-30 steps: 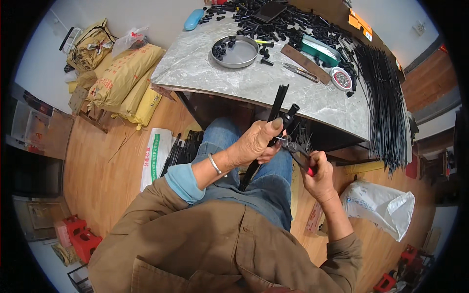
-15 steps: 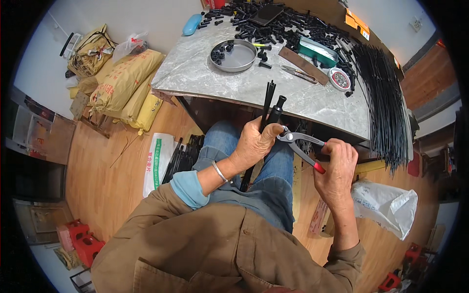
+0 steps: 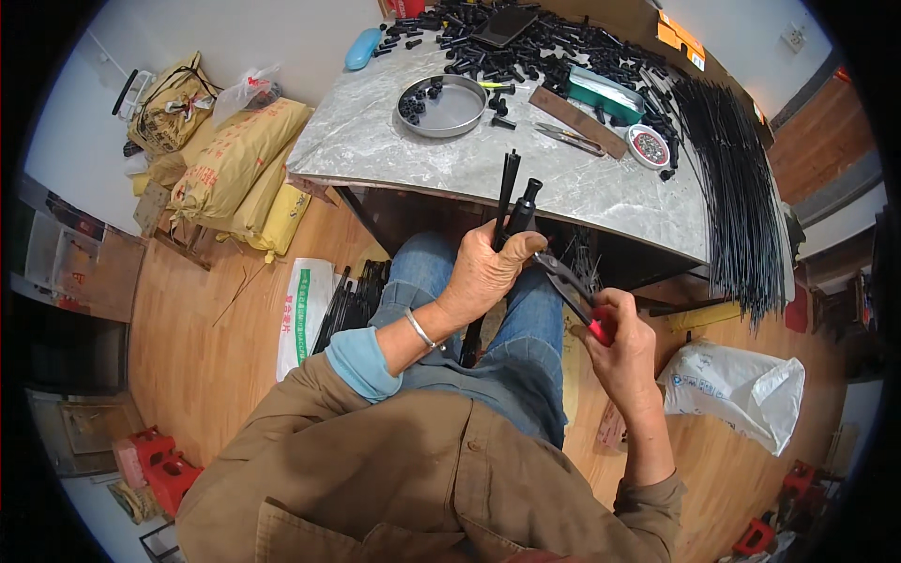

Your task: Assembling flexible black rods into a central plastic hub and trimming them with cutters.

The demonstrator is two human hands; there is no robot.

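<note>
My left hand is closed round a black tubular part with a flared end and some thin black rods beside it, all pointing up toward the table edge. My right hand grips the red handles of a pair of pincers. The pincer jaws meet the work just beside my left thumb; what lies between them is too small to make out. Both hands are above my lap, in front of the table.
On the table are a round metal tray with black nuts, a heap of black bolt-like parts, a green box, tweezers and a bundle of black rods. Sacks stand left; a white bag lies right.
My right hand has moved left and slightly down, and the pincer handles have come closer together. The left hand has shifted slightly left, still holding the black parts.
</note>
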